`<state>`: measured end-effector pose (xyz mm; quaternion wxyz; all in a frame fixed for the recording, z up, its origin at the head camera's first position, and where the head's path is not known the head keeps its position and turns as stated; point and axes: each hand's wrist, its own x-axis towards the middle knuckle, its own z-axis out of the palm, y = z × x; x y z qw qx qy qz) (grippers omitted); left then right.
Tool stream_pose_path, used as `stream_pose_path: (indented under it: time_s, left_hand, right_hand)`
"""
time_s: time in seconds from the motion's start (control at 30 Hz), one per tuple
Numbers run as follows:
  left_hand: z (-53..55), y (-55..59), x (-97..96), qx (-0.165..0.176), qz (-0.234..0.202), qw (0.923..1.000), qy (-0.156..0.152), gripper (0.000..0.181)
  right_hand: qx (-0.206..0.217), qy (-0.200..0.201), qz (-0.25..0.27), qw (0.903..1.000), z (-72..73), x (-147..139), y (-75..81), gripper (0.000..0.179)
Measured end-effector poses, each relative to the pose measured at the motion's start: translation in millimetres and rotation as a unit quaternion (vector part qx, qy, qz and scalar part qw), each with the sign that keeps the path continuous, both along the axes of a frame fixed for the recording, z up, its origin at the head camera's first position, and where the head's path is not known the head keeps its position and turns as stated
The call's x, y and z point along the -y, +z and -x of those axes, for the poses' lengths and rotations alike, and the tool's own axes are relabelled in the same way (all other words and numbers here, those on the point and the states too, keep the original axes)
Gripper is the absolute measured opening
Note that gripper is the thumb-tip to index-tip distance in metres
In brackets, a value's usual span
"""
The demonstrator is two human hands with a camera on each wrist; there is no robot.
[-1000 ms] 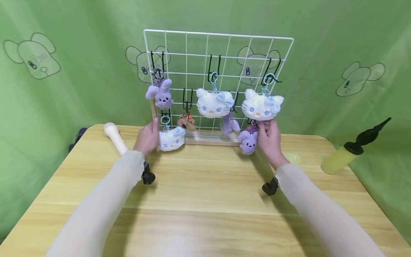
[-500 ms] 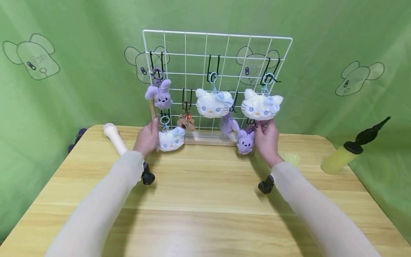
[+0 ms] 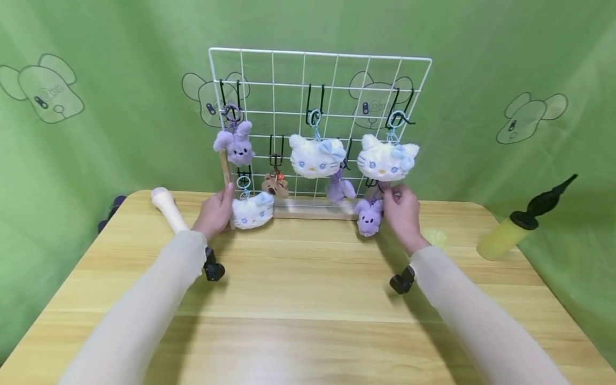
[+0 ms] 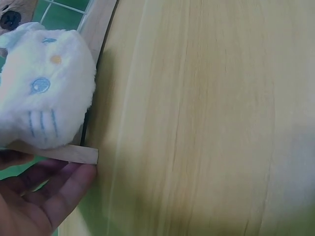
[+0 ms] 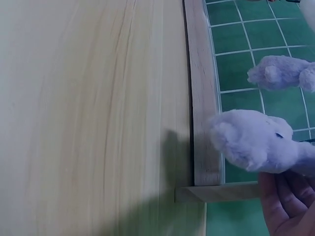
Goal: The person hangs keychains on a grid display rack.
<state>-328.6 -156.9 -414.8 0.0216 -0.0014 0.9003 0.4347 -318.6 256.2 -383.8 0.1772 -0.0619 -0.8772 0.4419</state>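
A white wire rack [image 3: 321,54] with wooden feet stands at the table's back, hung with plush keychains. On its left, my left hand [image 3: 214,213] rests against the outer side of the wooden frame; in the left wrist view the fingertips touch the end of the wooden foot [image 4: 83,155]. Beside it hangs a white cat keychain [image 3: 252,212]. At the lower right, my right hand [image 3: 403,213] pinches the top of a purple bunny keychain [image 3: 369,219] close to a black hook. In the right wrist view the bunny plush [image 5: 253,140] partly covers the fingers.
Other keychains hang on black hooks: a purple bunny [image 3: 239,148], a brown bear [image 3: 275,186] and white cats [image 3: 316,159]. A pale bone-shaped stick [image 3: 168,208] lies left. A yellow hand pump [image 3: 502,238] lies right, with a small pale yellow item [image 3: 435,238] nearer the rack.
The right hand's bunny has shifted slightly and now hangs a little lower, with thumb and finger at its top. The left hand stays at the frame. The head view has turned slightly.
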Motion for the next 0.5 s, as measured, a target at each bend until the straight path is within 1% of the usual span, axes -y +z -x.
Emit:
stream_pose_path:
  time_s: [0.1, 0.2, 0.27, 0.3, 0.37, 0.47, 0.5]
  left_hand:
    - [-1.4, 0.5, 0.9, 0.01, -0.011, 0.9999, -0.007, 0.089]
    - [-3.5, 1.5, 2.8, 0.016, -0.012, 0.9997, -0.012, 0.089]
    - [-5.2, 3.0, 5.1, 0.009, -0.004, 0.9999, -0.013, 0.089]
    - [-6.3, 4.1, 6.5, 0.004, 0.002, 0.9999, -0.013, 0.089]
    - [-8.5, 7.1, 9.9, -0.018, 0.02, 0.9996, -0.011, 0.088]
    - [-14.1, 15.0, 16.2, -0.058, 0.05, 0.997, -0.009, 0.083]
    - [-16.5, 17.9, 18.6, -0.078, 0.063, 0.995, -0.007, 0.08]
  right_hand:
    - [0.019, 0.009, 0.012, 0.9997, -1.7, -3, 1.1, 0.06]
    - [0.039, 0.032, 0.057, 0.9971, -2.8, -6, 0.0, 0.064]
    - [0.05, 0.049, 0.087, 0.9938, -3.3, -10, -1.3, 0.062]
    - [0.054, 0.056, 0.098, 0.9922, -3.6, -12, -1.7, 0.061]
    - [0.054, 0.064, 0.105, 0.9909, -5.0, -18, -2.0, 0.059]
    - [0.039, 0.064, 0.094, 0.9928, -10.5, -28, -0.6, 0.053]
    - [0.029, 0.064, 0.086, 0.9938, -13.5, -30, 0.3, 0.051]
